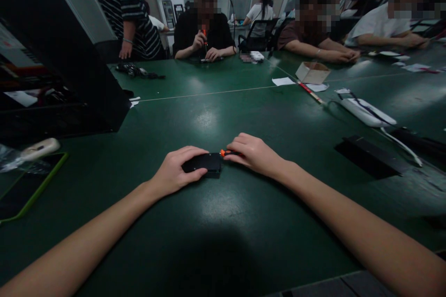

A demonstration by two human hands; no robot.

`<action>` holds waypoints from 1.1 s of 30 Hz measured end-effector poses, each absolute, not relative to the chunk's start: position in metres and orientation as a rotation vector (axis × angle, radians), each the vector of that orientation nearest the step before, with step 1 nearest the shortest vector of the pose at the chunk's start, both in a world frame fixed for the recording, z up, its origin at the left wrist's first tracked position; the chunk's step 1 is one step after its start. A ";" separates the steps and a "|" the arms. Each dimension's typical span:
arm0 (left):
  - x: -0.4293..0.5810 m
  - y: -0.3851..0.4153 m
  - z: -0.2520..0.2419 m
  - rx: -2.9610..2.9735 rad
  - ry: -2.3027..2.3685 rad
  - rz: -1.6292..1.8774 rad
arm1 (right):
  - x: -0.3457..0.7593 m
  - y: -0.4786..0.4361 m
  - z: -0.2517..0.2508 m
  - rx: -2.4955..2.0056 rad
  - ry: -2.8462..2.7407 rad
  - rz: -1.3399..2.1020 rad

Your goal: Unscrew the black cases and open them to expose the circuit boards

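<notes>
A flat black box (209, 162) lies on the green table (223, 213). My left hand (177, 167) grips its left part, fingers along the far edge and thumb on the near side. My right hand (254, 153) is closed round an orange and black screwdriver (228, 153), which lies nearly level. Its orange end points left, at the box's right edge; the tip is too small to make out, so contact with the box cannot be told.
A phone with a green edge (35, 185) lies left, below a large black case (101, 97). To the right are a dark block (369, 155), a white device (369, 111) with a cable, and a small open box (312, 73). People sit across the table.
</notes>
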State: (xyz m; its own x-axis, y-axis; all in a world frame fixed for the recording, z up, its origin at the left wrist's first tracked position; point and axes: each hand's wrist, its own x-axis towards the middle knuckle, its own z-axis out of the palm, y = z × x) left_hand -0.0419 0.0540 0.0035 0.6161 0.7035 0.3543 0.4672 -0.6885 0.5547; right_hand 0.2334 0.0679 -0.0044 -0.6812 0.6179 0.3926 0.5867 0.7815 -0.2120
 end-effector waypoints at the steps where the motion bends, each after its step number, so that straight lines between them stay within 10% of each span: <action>1: -0.042 0.054 0.003 2.433 0.928 0.788 | 0.233 0.068 -0.004 -0.923 -2.542 0.066; 33: -0.041 0.054 0.004 2.301 1.076 0.863 | 0.229 0.071 -0.019 -0.885 -2.458 0.146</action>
State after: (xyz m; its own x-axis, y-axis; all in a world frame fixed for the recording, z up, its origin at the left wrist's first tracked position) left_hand -0.0410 0.0541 0.0043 0.4988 0.7949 0.3455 0.5102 -0.5916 0.6243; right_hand 0.2293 0.0708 -0.0194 -0.6518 0.6207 0.4358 0.5646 0.7808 -0.2676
